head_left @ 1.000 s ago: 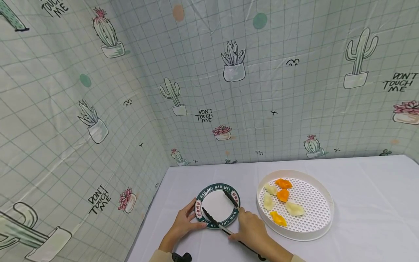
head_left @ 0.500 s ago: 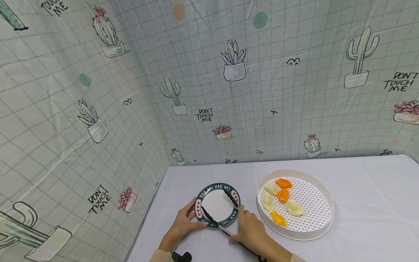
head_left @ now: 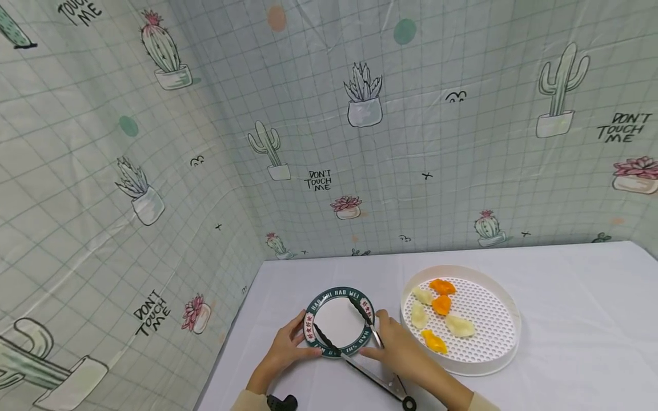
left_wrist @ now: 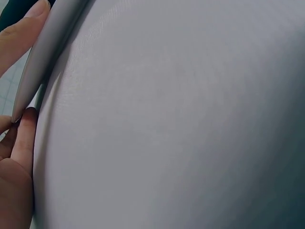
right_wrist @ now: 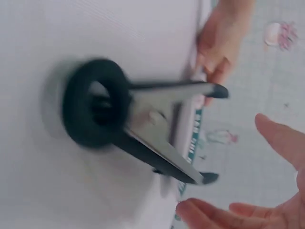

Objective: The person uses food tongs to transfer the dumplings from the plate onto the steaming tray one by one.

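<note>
My left hand (head_left: 285, 346) grips the left rim of a round plate (head_left: 339, 321) with a green lettered border. In the left wrist view its thumb (left_wrist: 21, 38) lies over the rim and a finger (left_wrist: 26, 138) reaches under it. Metal tongs (head_left: 366, 374) with black tips lie spread across the plate, their black ring end towards me on the table. Beside them is my right hand (head_left: 401, 349), thumb and fingers parted around the tongs' arms. The right wrist view has that hand apart from the tongs (right_wrist: 152, 119), with nothing between thumb and fingers.
A round white perforated tray (head_left: 496, 319) with a raised rim stands right of the plate. Several orange dumpling-shaped pieces (head_left: 441, 305) and pale yellow ones (head_left: 460, 326) lie in it. A cactus-print curtain (head_left: 411, 142) hangs behind and left of the white table (head_left: 576, 319).
My right hand has let go of the tongs, its fingers spreading and shifting slightly right. The tongs stay lying on the plate. My left hand keeps its hold on the rim.
</note>
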`<state>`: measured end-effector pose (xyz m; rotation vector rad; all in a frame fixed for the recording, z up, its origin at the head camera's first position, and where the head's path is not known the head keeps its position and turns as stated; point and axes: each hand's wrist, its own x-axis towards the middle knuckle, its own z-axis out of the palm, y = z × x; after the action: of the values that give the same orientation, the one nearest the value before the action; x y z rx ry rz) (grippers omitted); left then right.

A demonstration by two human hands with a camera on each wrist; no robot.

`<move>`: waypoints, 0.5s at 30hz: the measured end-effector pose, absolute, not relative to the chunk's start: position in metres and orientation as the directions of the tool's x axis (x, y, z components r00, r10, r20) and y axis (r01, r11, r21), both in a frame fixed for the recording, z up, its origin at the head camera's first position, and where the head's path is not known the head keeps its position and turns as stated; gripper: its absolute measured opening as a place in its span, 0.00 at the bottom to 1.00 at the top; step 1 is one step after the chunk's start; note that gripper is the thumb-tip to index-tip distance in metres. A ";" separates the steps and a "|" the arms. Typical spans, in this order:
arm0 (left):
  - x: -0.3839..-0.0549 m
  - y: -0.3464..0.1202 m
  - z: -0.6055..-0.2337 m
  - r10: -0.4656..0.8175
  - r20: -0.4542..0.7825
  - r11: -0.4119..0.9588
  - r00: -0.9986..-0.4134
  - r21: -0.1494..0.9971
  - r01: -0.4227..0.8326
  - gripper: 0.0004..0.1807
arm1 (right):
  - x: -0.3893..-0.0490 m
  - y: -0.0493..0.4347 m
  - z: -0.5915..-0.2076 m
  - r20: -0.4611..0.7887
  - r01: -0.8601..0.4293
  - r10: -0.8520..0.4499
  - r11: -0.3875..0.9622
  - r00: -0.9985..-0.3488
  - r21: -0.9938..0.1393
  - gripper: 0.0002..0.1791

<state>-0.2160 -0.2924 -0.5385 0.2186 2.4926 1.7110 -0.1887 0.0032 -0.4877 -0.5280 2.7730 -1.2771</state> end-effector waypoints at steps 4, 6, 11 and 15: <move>-0.218 -0.296 -0.540 0.184 -0.026 0.315 -0.983 0.948 0.033 0.60 | -0.190 0.015 -0.474 0.113 -0.288 -0.343 0.517 -0.933 -0.806 0.43; -0.219 -0.297 -0.540 0.188 -0.021 0.277 -0.982 0.960 0.032 0.58 | -0.192 0.021 -0.468 0.129 -0.297 -0.348 0.489 -0.929 -0.820 0.42; -0.220 -0.299 -0.537 0.162 0.023 0.258 -0.986 0.964 0.065 0.54 | -0.198 0.042 -0.453 0.178 -0.331 -0.343 0.462 -0.922 -0.823 0.39; -0.218 -0.300 -0.530 0.106 0.054 0.295 -0.993 0.952 0.083 0.51 | -0.205 0.067 -0.446 0.236 -0.372 -0.324 0.469 -0.916 -0.801 0.35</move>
<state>-0.2183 -0.3004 -0.5296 0.1834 2.5119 1.8452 -0.2045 0.0675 -0.4463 -0.6494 2.7350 -1.5125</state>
